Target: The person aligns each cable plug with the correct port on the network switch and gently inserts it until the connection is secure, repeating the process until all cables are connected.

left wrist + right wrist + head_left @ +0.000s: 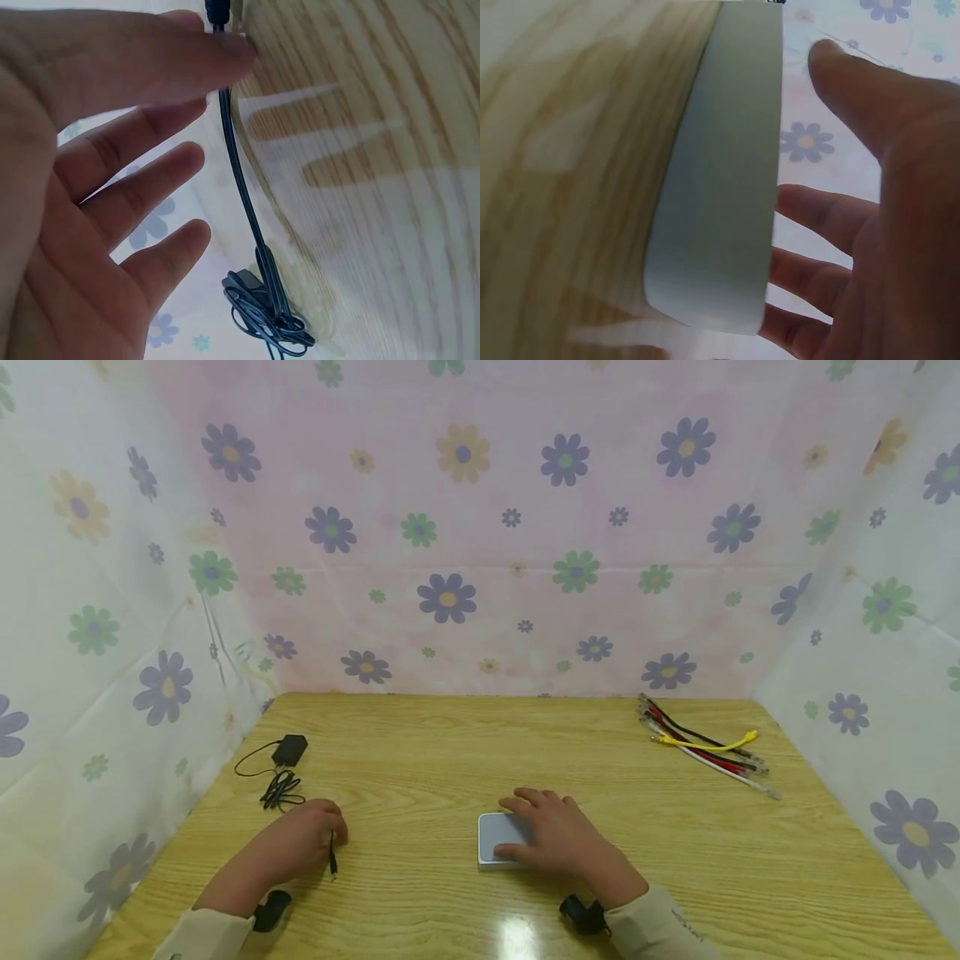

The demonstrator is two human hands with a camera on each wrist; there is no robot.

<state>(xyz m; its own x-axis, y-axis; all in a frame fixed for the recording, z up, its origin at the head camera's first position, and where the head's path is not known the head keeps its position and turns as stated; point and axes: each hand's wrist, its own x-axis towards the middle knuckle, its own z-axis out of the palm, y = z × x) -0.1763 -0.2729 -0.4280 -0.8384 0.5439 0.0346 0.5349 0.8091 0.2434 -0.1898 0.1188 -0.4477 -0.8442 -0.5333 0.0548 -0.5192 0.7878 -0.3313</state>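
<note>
My left hand (307, 837) pinches a thin black cable (244, 180) between thumb and forefinger, just behind its plug (333, 865). The other fingers of that hand stand apart from the cable. It runs back to a bundled coil (281, 789) and a black power adapter (289, 750) at the table's left. At the middle front lies a flat white box (720, 172) with rounded corners and a grey top. Over its right part spreads my right hand (558, 835), thumb raised off the box and fingertips at its far edge. The box's right end is hidden under the hand.
Several network cables (705, 746), black, red, white and yellow, lie in a loose bunch at the back right of the wooden table (450, 743). Flowered cloth (480, 527) hangs behind the table and along both sides.
</note>
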